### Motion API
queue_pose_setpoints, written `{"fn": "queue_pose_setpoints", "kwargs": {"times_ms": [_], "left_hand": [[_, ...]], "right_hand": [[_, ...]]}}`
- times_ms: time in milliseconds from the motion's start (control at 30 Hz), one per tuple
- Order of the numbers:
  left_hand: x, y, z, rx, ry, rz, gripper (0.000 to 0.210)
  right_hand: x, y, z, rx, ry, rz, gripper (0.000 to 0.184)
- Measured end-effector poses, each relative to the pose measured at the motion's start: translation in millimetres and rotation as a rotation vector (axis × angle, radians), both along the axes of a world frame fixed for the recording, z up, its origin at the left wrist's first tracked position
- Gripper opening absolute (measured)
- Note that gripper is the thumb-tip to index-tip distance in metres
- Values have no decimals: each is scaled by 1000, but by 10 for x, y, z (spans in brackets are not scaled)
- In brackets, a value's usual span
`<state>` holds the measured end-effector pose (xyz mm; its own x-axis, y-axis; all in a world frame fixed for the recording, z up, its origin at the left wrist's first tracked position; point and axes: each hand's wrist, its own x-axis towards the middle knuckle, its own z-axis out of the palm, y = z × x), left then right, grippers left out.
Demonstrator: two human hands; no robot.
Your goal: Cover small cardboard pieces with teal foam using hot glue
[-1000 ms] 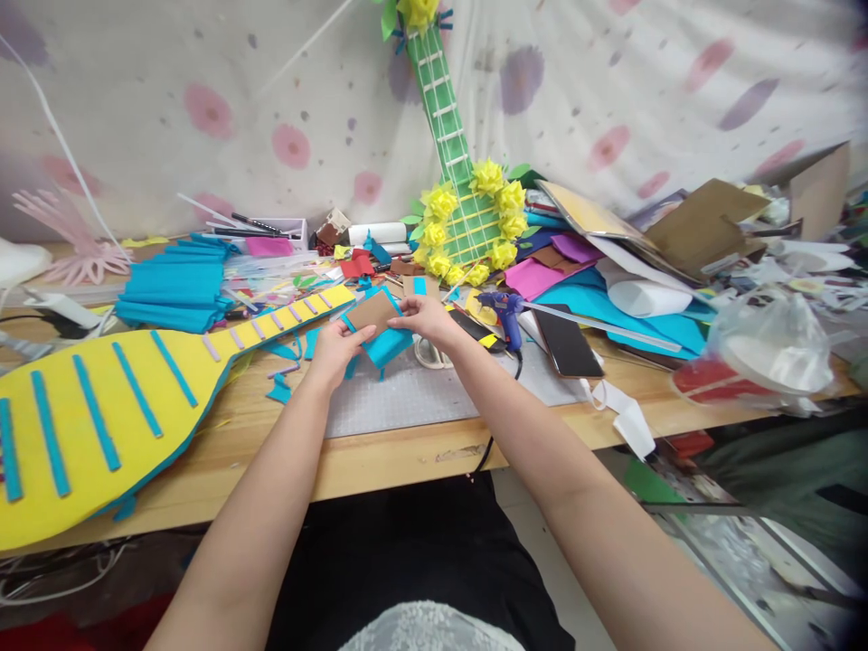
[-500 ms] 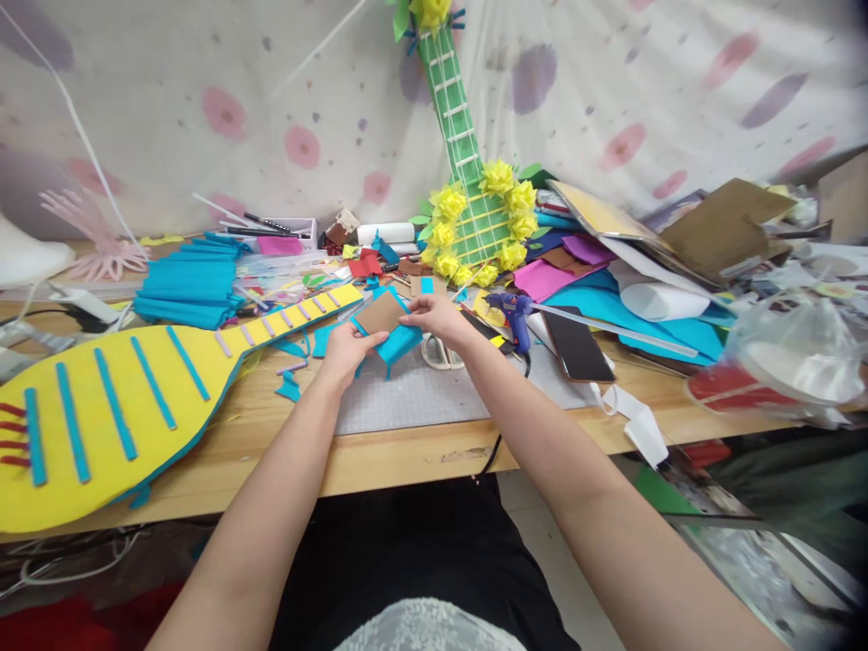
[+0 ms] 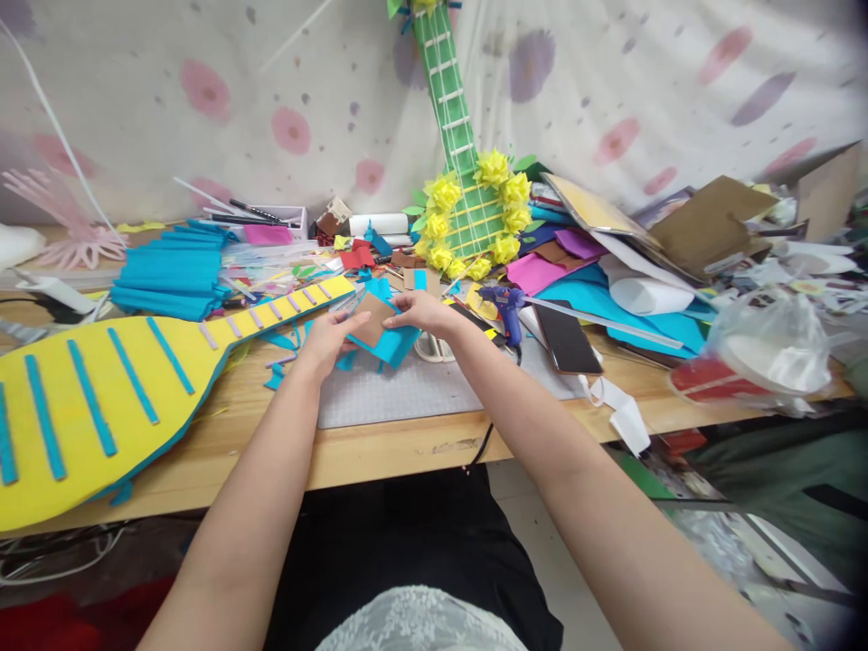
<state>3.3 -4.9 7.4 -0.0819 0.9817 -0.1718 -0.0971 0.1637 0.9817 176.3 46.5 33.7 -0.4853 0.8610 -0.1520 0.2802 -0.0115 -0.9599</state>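
Left hand (image 3: 328,342): you hold brown cardboard (image 3: 370,324) from the left
Right hand (image 3: 424,312): you pinch its right edge
Blue piece (image 3: 399,347): under the cardboard
Glue gun (image 3: 507,315): left of your phone (image 3: 568,340)

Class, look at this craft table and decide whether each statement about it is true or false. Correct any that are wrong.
1. The left hand and the right hand both touch the brown cardboard piece. True.
2. The phone lies to the left of the glue gun in the view. False: it lies to the right.
3. The green guitar-shaped piece is trimmed with red flowers. False: the flowers are yellow.
4. The yellow guitar-shaped piece has blue strips across its wide part. True.
5. The phone's screen is brightly lit. False: it is dark.
6. The backdrop has pink and purple spots. True.
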Motion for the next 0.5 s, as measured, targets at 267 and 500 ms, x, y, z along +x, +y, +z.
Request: {"fn": "queue_pose_setpoints", "kwargs": {"times_ms": [267, 500], "left_hand": [[-1, 45, -98, 148, 102, 132, 41], [0, 31, -77, -4, -53, 5, 45]], "right_hand": [[18, -8, -26, 135, -190, -59, 16], [-98, 55, -37, 310, -319, -2, 19]]}}
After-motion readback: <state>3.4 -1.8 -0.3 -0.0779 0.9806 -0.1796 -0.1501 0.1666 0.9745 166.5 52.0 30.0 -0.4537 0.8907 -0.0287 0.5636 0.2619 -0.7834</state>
